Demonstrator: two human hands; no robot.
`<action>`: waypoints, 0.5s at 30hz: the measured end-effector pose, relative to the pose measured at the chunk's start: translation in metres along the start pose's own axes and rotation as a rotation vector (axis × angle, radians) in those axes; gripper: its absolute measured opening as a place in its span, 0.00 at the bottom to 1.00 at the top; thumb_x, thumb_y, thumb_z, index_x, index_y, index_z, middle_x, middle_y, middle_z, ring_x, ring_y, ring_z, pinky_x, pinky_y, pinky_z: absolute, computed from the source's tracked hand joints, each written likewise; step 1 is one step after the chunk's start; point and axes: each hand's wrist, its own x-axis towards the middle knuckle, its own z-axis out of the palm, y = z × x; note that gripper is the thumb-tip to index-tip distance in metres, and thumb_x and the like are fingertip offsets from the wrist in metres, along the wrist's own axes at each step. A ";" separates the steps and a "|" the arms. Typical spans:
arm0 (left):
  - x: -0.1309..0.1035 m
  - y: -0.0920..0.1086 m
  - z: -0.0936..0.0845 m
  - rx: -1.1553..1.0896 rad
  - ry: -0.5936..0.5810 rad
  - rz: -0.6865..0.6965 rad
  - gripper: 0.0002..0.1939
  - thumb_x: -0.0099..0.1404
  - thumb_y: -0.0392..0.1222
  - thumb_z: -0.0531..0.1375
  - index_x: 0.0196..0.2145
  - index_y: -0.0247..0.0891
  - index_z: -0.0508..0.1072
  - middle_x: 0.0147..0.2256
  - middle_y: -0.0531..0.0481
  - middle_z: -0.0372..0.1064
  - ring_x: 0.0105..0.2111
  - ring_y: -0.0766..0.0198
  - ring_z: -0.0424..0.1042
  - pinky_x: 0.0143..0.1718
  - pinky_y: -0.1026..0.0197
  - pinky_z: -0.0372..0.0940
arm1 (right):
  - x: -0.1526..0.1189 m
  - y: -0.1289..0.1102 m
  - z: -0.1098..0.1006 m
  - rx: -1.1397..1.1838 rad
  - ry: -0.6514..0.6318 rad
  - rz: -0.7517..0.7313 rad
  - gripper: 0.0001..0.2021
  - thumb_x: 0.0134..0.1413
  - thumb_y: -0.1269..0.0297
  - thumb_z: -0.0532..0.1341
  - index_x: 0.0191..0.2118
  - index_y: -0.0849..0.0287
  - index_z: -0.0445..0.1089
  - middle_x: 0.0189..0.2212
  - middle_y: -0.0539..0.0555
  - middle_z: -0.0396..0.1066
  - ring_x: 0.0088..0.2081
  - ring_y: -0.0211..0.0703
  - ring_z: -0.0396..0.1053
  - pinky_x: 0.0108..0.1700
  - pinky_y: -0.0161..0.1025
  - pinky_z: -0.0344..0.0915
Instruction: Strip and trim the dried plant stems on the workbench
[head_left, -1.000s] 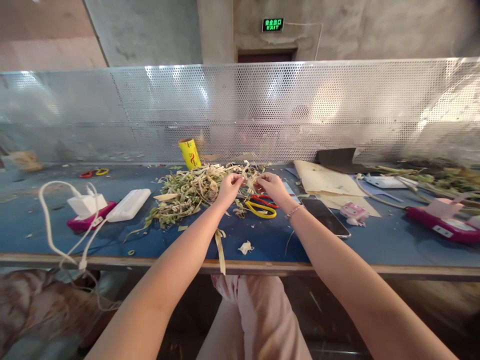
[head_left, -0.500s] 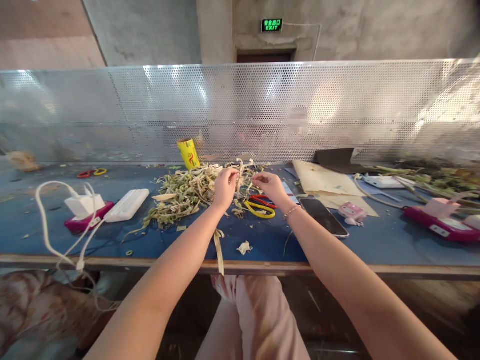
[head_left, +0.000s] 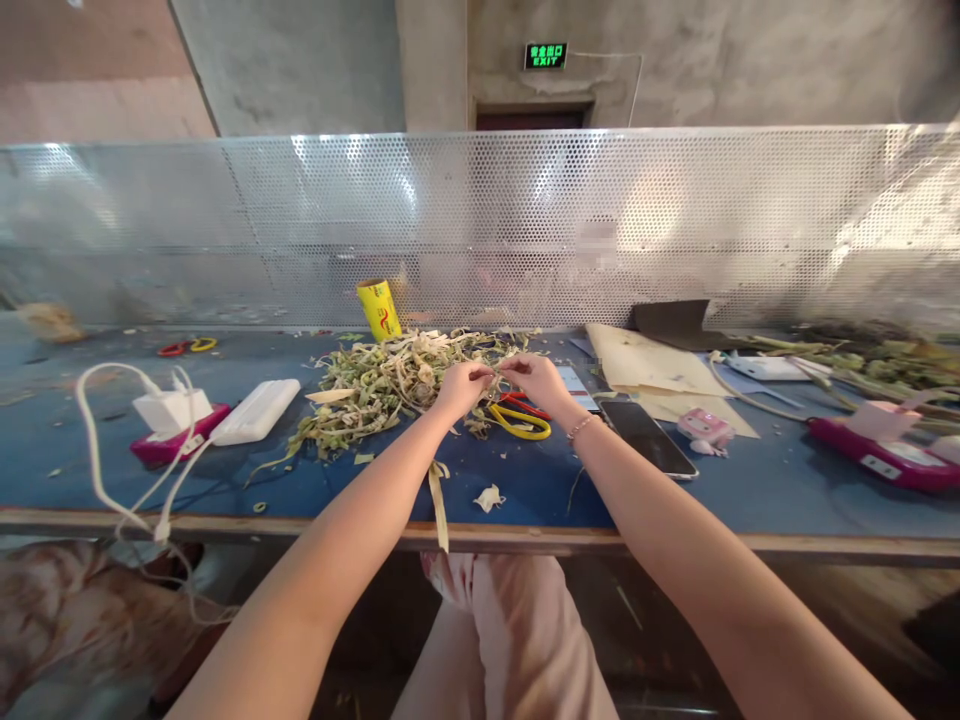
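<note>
A tangled heap of dried, pale green and tan plant strips [head_left: 375, 385] lies on the blue table. At its right edge my left hand [head_left: 463, 388] is closed in a pinch. My right hand [head_left: 534, 378], wearing a bracelet, pinches just beside it, the fingertips of both almost meeting. Whatever is between the fingers is too small to make out. Scissors with yellow and red handles [head_left: 525, 425] lie under and in front of my right hand, partly hidden. One loose strip [head_left: 439, 505] hangs over the table's front edge, and a pale scrap [head_left: 489, 498] lies nearby.
A yellow cardboard tube [head_left: 379, 310] stands behind the heap. On the left are a white power bank [head_left: 256, 410], a charger on a purple power strip [head_left: 217, 420] and cables. A phone [head_left: 649, 440], a pink case [head_left: 705, 428] and another power strip [head_left: 877, 455] lie right.
Both hands have come closer together and slightly lower, fingertips nearly meeting. The curled pale strips that stood up between them no longer show there.
</note>
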 end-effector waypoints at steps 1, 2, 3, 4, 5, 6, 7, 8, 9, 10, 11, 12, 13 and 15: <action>0.000 0.000 0.000 -0.026 0.007 -0.014 0.04 0.48 0.32 0.60 0.23 0.37 0.74 0.22 0.50 0.71 0.26 0.64 0.68 0.33 0.61 0.61 | 0.000 -0.001 0.000 -0.001 0.004 -0.002 0.06 0.41 0.67 0.58 0.29 0.61 0.69 0.26 0.52 0.70 0.29 0.37 0.65 0.36 0.37 0.62; 0.000 0.001 0.000 -0.053 0.007 -0.029 0.04 0.47 0.31 0.60 0.23 0.37 0.73 0.22 0.51 0.70 0.25 0.65 0.68 0.32 0.62 0.61 | -0.001 -0.002 0.000 -0.005 0.012 -0.004 0.06 0.41 0.67 0.57 0.29 0.61 0.69 0.26 0.52 0.70 0.29 0.37 0.65 0.36 0.37 0.62; 0.000 0.001 0.001 -0.080 0.003 -0.046 0.04 0.47 0.31 0.60 0.23 0.36 0.73 0.21 0.51 0.70 0.25 0.66 0.68 0.31 0.62 0.61 | -0.001 -0.003 0.000 -0.010 0.021 -0.006 0.06 0.41 0.68 0.57 0.29 0.61 0.68 0.26 0.52 0.69 0.29 0.37 0.65 0.36 0.37 0.62; -0.001 0.002 0.001 -0.109 -0.005 -0.062 0.04 0.47 0.30 0.60 0.22 0.36 0.72 0.21 0.52 0.69 0.24 0.66 0.67 0.31 0.63 0.61 | -0.002 -0.005 0.000 -0.014 0.029 -0.011 0.05 0.41 0.68 0.57 0.28 0.61 0.68 0.26 0.52 0.69 0.30 0.38 0.65 0.37 0.38 0.62; -0.001 0.002 0.001 -0.144 -0.016 -0.078 0.04 0.46 0.30 0.60 0.22 0.36 0.72 0.20 0.52 0.69 0.24 0.67 0.67 0.30 0.64 0.61 | -0.002 -0.006 0.000 -0.017 0.037 -0.019 0.05 0.41 0.69 0.57 0.28 0.61 0.67 0.27 0.52 0.69 0.31 0.38 0.66 0.38 0.38 0.62; -0.001 0.002 0.002 -0.183 -0.027 -0.094 0.04 0.46 0.30 0.60 0.22 0.35 0.71 0.20 0.53 0.68 0.23 0.68 0.66 0.29 0.64 0.61 | -0.003 -0.007 0.000 -0.020 0.040 -0.030 0.05 0.40 0.69 0.56 0.28 0.60 0.66 0.27 0.52 0.69 0.31 0.38 0.66 0.38 0.38 0.62; -0.001 0.003 0.002 -0.222 -0.036 -0.110 0.04 0.46 0.30 0.60 0.22 0.35 0.71 0.20 0.53 0.68 0.23 0.68 0.66 0.28 0.65 0.61 | -0.004 -0.009 0.000 -0.022 0.040 -0.042 0.04 0.40 0.69 0.56 0.28 0.60 0.65 0.27 0.52 0.69 0.32 0.38 0.66 0.39 0.38 0.62; -0.001 0.003 0.003 -0.258 -0.043 -0.124 0.04 0.45 0.30 0.60 0.22 0.35 0.71 0.20 0.54 0.68 0.23 0.69 0.66 0.27 0.66 0.61 | -0.004 -0.010 0.000 -0.022 0.034 -0.052 0.04 0.40 0.69 0.56 0.28 0.60 0.64 0.27 0.52 0.68 0.32 0.38 0.66 0.39 0.39 0.62; -0.002 0.003 0.003 -0.286 -0.050 -0.137 0.05 0.44 0.29 0.60 0.22 0.35 0.70 0.19 0.54 0.68 0.23 0.69 0.66 0.26 0.67 0.60 | -0.005 -0.011 0.001 -0.021 0.025 -0.062 0.04 0.40 0.69 0.56 0.28 0.60 0.64 0.28 0.51 0.68 0.32 0.38 0.66 0.38 0.38 0.62; -0.002 0.003 0.004 -0.306 -0.059 -0.151 0.05 0.44 0.29 0.60 0.22 0.34 0.70 0.19 0.54 0.68 0.23 0.70 0.66 0.25 0.67 0.60 | -0.005 -0.012 0.001 -0.018 0.016 -0.066 0.04 0.40 0.69 0.56 0.28 0.59 0.63 0.28 0.51 0.68 0.32 0.38 0.66 0.38 0.38 0.62; -0.002 0.002 0.004 -0.319 -0.069 -0.165 0.05 0.44 0.28 0.60 0.22 0.34 0.70 0.19 0.55 0.67 0.22 0.70 0.66 0.24 0.68 0.59 | -0.005 -0.012 0.001 -0.013 0.009 -0.064 0.05 0.40 0.69 0.56 0.28 0.59 0.63 0.28 0.51 0.68 0.32 0.38 0.66 0.37 0.38 0.62; -0.002 0.002 0.004 -0.330 -0.079 -0.176 0.05 0.44 0.28 0.60 0.22 0.34 0.70 0.18 0.55 0.67 0.21 0.71 0.65 0.22 0.69 0.58 | -0.005 -0.013 0.002 -0.006 0.005 -0.060 0.05 0.39 0.69 0.56 0.29 0.59 0.62 0.28 0.51 0.68 0.32 0.38 0.66 0.37 0.37 0.62; -0.002 0.002 0.004 -0.341 -0.088 -0.186 0.05 0.44 0.28 0.60 0.22 0.34 0.70 0.18 0.55 0.67 0.20 0.71 0.64 0.22 0.69 0.58 | -0.006 -0.013 0.002 0.002 0.003 -0.055 0.06 0.39 0.69 0.56 0.29 0.59 0.61 0.28 0.51 0.68 0.32 0.38 0.66 0.36 0.37 0.62; -0.003 0.003 0.004 -0.365 -0.095 -0.206 0.05 0.44 0.28 0.59 0.22 0.33 0.70 0.18 0.54 0.67 0.20 0.72 0.64 0.21 0.69 0.57 | -0.005 -0.012 0.003 0.014 -0.001 -0.050 0.07 0.40 0.70 0.56 0.31 0.58 0.61 0.27 0.50 0.67 0.32 0.38 0.66 0.36 0.37 0.63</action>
